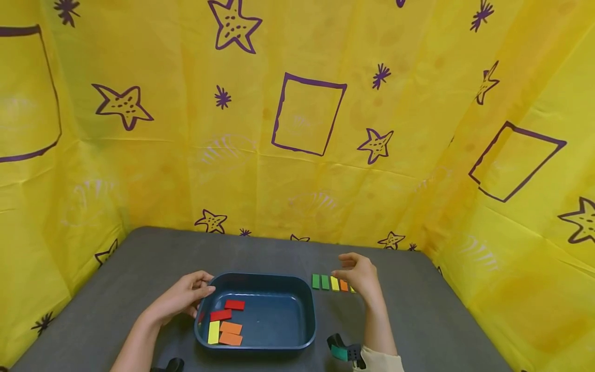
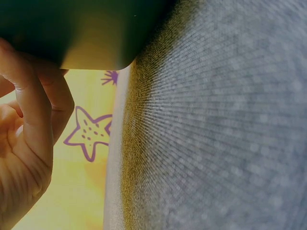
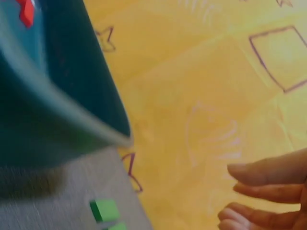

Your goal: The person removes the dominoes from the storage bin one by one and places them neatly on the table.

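My left hand [image 1: 183,295] grips the left end of a dark blue plastic tub [image 1: 279,345], thumb at the rim and fingers outside. In the left wrist view, the curled fingers [image 2: 36,105] lie against its wall. Flat on the tub floor, toward the left, are two red domino blocks [image 1: 234,305], two orange domino blocks [image 1: 231,328] and a yellow domino block [image 1: 213,332]. Over a row of domino blocks on the table hovers my right hand [image 1: 363,276], holding nothing. Two green domino blocks [image 1: 320,281] start that row, then yellow [image 1: 334,283] and orange [image 1: 344,285]; the hand partly hides its right end.
A dark grey table [image 1: 441,320] carries everything. Yellow cloth [image 1: 316,201] with purple stars and squares hangs behind and along both sides. Black straps [image 1: 345,349] with a device sit at the right wrist, and another dark device [image 1: 174,365] shows at the left wrist.
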`<state>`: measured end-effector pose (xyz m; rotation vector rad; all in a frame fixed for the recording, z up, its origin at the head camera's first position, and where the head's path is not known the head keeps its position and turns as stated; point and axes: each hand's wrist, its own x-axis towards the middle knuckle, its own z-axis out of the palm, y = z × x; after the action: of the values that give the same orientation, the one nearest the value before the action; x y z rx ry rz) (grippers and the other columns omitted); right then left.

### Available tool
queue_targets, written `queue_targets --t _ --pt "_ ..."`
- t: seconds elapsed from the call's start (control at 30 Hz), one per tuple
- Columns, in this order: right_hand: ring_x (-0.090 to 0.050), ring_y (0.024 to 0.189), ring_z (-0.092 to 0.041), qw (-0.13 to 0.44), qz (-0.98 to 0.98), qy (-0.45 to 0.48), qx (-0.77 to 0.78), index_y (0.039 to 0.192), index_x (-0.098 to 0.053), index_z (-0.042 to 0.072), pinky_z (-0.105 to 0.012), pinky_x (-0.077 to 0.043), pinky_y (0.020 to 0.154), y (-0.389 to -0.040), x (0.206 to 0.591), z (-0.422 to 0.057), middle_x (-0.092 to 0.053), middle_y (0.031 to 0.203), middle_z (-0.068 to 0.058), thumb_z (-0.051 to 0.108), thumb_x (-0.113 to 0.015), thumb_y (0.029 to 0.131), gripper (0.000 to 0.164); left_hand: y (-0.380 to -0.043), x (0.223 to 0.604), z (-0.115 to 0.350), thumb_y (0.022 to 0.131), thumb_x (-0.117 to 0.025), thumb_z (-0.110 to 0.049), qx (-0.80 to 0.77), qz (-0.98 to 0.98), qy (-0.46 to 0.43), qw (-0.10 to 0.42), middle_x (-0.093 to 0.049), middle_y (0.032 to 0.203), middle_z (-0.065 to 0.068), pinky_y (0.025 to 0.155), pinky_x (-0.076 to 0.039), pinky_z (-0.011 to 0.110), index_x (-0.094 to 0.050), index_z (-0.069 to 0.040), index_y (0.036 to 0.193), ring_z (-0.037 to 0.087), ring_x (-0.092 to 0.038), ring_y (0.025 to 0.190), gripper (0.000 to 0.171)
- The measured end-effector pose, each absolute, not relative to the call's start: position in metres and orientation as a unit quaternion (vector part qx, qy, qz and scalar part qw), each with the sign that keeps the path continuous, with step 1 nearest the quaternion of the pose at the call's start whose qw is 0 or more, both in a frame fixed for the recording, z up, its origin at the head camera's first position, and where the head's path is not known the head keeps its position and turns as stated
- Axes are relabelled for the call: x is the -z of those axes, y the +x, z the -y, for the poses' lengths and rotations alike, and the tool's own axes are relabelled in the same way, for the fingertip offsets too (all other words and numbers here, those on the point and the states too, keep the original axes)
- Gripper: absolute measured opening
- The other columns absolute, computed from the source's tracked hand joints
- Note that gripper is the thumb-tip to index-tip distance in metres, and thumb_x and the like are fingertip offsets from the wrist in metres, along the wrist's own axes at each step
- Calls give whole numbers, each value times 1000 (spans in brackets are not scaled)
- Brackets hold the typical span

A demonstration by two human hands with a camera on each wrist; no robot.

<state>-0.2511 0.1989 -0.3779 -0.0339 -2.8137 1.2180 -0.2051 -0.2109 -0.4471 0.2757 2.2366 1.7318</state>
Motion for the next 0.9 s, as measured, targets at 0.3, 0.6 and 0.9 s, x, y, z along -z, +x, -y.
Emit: queue_targets --t 0.3,0.6,0.9 --pt "-72 98 -26 23 879 82 -469 117 -71 12 -37 -60 78 -246 378 -159 -71 115 -14 17 -82 79 40 -206 446 210 101 -55 -22 -603 -778 87 152 -56 89 9 54 -55 27 -44 12 129 11 -55 63 45" --pt "-71 99 -25 -59 847 190 -493 116 -70 9 -36 -60 83 -251 402 -122 -70 118 -20 18 -78 84 34 -205 446 209 101 -55 -22 -602 -780 81 152 -56 92 9 53 -55 27 -44 11 129 12 -55 63 45" --pt "-69 88 -17 -96 845 232 -473 115 -72 11 -30 -59 74 -247 403 -84 -71 117 -14 15 -78 83 33 -204 447 210 102 -54 -22 -599 -782 93 146 -55 90 8 52 -54 27 -43 12 129 12 -54 63 45"
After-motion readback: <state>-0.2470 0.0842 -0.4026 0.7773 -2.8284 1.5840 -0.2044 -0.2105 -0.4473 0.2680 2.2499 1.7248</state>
